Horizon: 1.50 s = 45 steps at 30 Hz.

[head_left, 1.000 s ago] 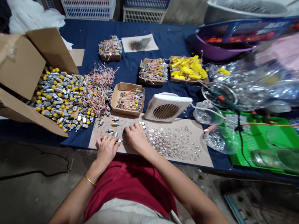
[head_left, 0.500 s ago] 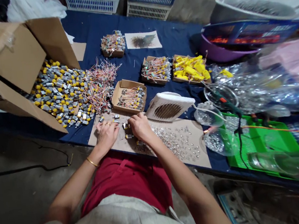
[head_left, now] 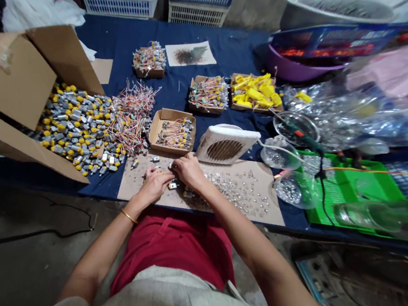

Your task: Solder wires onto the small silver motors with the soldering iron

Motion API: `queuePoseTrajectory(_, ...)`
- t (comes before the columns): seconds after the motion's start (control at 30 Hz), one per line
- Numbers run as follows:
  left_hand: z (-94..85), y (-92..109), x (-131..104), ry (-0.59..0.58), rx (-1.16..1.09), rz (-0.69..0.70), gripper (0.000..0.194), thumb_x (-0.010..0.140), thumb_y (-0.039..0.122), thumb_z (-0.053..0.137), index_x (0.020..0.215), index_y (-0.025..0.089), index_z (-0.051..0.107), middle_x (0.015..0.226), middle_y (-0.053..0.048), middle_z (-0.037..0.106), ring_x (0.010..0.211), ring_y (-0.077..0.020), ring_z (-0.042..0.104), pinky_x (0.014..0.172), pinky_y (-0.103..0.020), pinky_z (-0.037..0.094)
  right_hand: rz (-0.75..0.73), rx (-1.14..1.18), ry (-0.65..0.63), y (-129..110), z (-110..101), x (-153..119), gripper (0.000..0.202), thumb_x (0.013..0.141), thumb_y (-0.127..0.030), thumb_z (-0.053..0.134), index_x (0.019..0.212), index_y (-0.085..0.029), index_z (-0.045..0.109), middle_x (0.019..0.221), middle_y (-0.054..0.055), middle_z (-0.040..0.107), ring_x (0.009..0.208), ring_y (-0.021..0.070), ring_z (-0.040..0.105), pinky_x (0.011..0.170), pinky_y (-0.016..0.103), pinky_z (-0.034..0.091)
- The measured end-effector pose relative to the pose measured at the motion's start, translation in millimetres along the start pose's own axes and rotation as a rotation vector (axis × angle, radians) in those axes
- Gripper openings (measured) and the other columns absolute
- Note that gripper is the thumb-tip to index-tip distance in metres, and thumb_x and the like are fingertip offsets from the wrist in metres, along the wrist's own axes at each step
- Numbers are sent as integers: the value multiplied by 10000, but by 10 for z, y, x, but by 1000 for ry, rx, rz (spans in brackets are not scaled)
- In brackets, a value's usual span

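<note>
My left hand [head_left: 154,183] is over the cardboard sheet [head_left: 128,182], its fingers closed and reaching toward a small motor [head_left: 173,185]; what they grip is too small to make out. Close beside it on the right, my right hand [head_left: 189,170] has bent fingers pressed together at another small motor [head_left: 171,166], which is partly hidden by the fingertips. A few more grey and yellow motors [head_left: 156,159] lie around both hands. Small shiny metal parts [head_left: 246,192] are scattered on the sheet to the right.
A large carton [head_left: 77,64] spills a motor pile [head_left: 77,124] at the left, beside bundled wires [head_left: 135,107]. Behind my hands are an open box of wired parts [head_left: 173,131] and a white-framed fan [head_left: 227,143]. A green tray [head_left: 356,184] and clear cups [head_left: 288,191] stand right.
My left hand has moved right, closer to my right hand, with its fingers now stretched toward the motors. The whole view has shifted slightly.
</note>
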State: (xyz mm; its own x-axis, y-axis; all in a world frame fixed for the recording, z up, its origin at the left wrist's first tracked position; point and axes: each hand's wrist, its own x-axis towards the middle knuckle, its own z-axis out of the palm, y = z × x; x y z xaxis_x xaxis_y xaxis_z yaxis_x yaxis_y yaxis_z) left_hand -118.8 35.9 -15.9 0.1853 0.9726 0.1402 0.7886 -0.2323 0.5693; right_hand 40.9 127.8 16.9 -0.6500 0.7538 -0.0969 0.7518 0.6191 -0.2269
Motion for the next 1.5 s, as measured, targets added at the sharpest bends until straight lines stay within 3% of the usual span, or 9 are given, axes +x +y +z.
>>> queuePoseTrajectory(0.27, 44, 169, -203, 126, 203, -58, 351, 860, 361, 676, 1170, 205, 625, 1104, -116, 713, 1081, -278, 612, 1037, -498, 275, -50, 34, -37, 3, -47, -88, 221, 955, -221, 525, 1001, -205, 741, 957, 96, 714, 960, 250, 481, 757, 328, 296)
queuePoseTrajectory(0.53, 213, 238, 12, 203, 220, -57, 276, 884, 310, 648, 1133, 191, 649, 1051, -99, 724, 1036, -266, 612, 1025, -491, 282, -23, -29, -11, 65, -78, -79, 246, 967, -241, 494, 926, -186, 730, 912, 106, 708, 936, 259, 471, 748, 352, 296)
queuePoseTrajectory(0.67, 81, 117, 4, 284, 213, -129, 232, 917, 340, 589, 1100, 217, 658, 1059, -99, 724, 1030, -266, 604, 992, -488, 300, -22, -67, 18, 23, -139, -28, 256, 965, -221, 476, 906, -160, 718, 935, 134, 700, 969, 273, 485, 790, 367, 327)
queuePoseTrajectory(0.77, -79, -61, -3, 366, 258, -250, 214, 914, 343, 571, 1063, 220, 663, 1070, -106, 718, 1037, -286, 583, 963, -502, 307, -90, -76, 18, -173, -144, 163, 257, 970, -186, 445, 999, -150, 697, 1012, 128, 694, 967, 241, 525, 813, 336, 355)
queuePoseTrajectory(0.97, -214, -168, 60, 276, 319, -220, 132, 841, 169, 567, 920, 196, 670, 1024, -116, 715, 1065, -311, 561, 959, -516, 307, -190, -108, -28, -567, -179, 466, 246, 951, -136, 450, 1082, -110, 657, 1007, 114, 677, 916, 185, 598, 788, 279, 374)
queuePoseTrajectory(1.1, -170, -12, -130, 220, 249, -178, 80, 864, 269, 601, 877, 213, 658, 886, -75, 716, 964, -276, 590, 966, -505, 318, -85, -125, 17, -445, -293, 69, 314, 940, -201, 484, 1235, -140, 571, 1047, 139, 667, 906, 225, 618, 748, 296, 400)
queuePoseTrajectory(1.27, -24, 194, -466, 189, 298, -37, 130, 910, 248, 571, 983, 223, 675, 1073, -89, 706, 1049, -277, 571, 1008, -512, 288, 131, -112, -27, -446, -153, -585, 278, 989, -298, 424, 1168, -181, 603, 972, 129, 673, 833, 234, 644, 668, 296, 401)
queuePoseTrajectory(1.4, 47, 218, -653, 230, 327, 41, 184, 947, 245, 530, 1053, 245, 680, 1066, -69, 719, 1036, -253, 587, 1012, -495, 277, 152, -122, -129, -640, 34, -734, 313, 1009, -265, 365, 1061, -122, 639, 956, 182, 672, 900, 271, 648, 699, 325, 426)
queuePoseTrajectory(1.5, 67, 184, -733, 251, 319, 102, 205, 949, 191, 514, 1050, 247, 683, 1066, -52, 725, 1008, -222, 602, 1015, -472, 275, 144, -104, -167, -628, 3, -733, 314, 1012, -266, 364, 1065, -136, 645, 942, 157, 684, 864, 252, 653, 679, 311, 425)
